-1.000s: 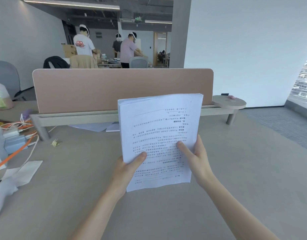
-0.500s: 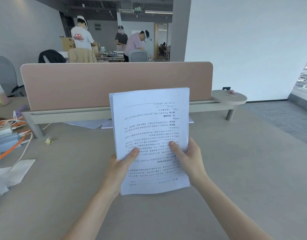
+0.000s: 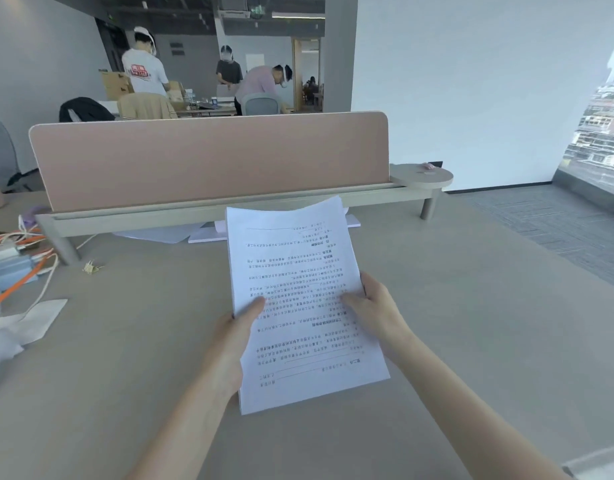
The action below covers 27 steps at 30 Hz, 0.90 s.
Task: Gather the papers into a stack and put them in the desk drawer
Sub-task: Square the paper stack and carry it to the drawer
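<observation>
A stack of white printed papers (image 3: 295, 271) is held over the grey desk (image 3: 472, 323), tilted away from me with its far edge low near the divider rail. My left hand (image 3: 234, 337) grips the stack's left edge, thumb on top. On the right edge, my right hand (image 3: 376, 306) holds it with the thumb across the text. More loose white sheets (image 3: 167, 233) lie flat under the divider rail behind the stack. No drawer is in view.
A pink divider panel (image 3: 212, 161) on a rail crosses the desk's far side, ending in a round shelf (image 3: 421, 176). Orange and white cables (image 3: 25, 268), small boxes and crumpled white paper (image 3: 25, 323) lie at the left. Three people stand at desks beyond.
The stack has tipped from nearly upright to leaning away and has come lower toward the desk. Both hands kept their grip.
</observation>
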Tool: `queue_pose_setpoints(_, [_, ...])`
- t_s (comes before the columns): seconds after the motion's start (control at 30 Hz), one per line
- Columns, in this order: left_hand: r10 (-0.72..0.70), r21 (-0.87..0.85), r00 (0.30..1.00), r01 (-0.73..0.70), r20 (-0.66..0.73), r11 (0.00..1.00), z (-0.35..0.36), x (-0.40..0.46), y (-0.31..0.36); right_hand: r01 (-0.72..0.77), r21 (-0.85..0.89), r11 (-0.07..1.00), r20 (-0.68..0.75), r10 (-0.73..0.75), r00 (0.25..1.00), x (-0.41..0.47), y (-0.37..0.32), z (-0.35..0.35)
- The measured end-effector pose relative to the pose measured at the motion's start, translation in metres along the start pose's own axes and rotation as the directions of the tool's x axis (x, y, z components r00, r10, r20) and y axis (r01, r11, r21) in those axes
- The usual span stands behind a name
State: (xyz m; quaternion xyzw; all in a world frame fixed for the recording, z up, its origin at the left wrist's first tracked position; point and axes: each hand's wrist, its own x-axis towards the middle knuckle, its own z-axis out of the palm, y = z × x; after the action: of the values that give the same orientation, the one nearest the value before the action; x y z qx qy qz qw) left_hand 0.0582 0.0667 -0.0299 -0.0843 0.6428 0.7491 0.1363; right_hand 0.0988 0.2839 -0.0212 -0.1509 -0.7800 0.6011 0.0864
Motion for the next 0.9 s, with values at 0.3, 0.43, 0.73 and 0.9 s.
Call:
queue_pose_setpoints(0.3, [-0.097, 0.015, 0.993, 0.098, -0.074, 0.995, 0.009, -0.064, -0.037, -0.060, 0.055, 0.997, 0.034, 0.058, 0.998, -0.071, 0.019, -0.035])
queue_pose_setpoints(0.43, [-0.132, 0.032, 0.989, 0.134, -0.067, 0.990, 0.026, -0.091, -0.051, -0.095, 0.131, 0.987, 0.003, 0.095, 0.995, -0.108, 0.033, -0.061])
queue_pose_setpoints(0.73, [-0.198, 0.060, 0.980, 0.196, 0.025, 0.979, 0.083, -0.169, -0.092, -0.155, 0.214, 0.964, -0.181, 0.195, 0.964, -0.198, 0.071, -0.124])
queue_pose_setpoints(0.9, [-0.219, 0.126, 0.971, 0.206, 0.094, 0.970, 0.114, -0.205, -0.114, -0.183, 0.235, 0.955, -0.273, 0.245, 0.930, -0.239, 0.084, -0.165])
